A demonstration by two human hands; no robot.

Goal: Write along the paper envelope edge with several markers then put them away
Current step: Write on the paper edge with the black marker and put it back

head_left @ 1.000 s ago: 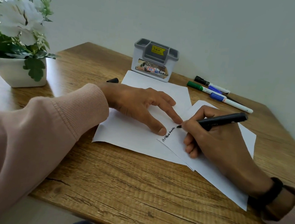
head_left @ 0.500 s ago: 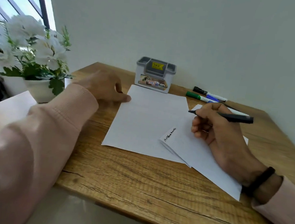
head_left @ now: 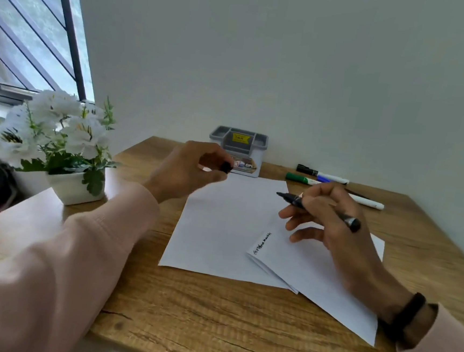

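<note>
Grey organizer (head_left: 238,141), contents indiscernible

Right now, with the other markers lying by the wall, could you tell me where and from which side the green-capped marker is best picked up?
Take the green-capped marker by its green cap end, coming from above and from the desk organizer side. It lies flat with that end free, while its white barrel runs under the right hand and beside the blue-capped marker.

Above the white envelope (head_left: 315,270), the right hand (head_left: 333,221) holds an uncapped black marker (head_left: 317,211) while the left hand (head_left: 189,169) pinches its black cap (head_left: 226,167).
</note>
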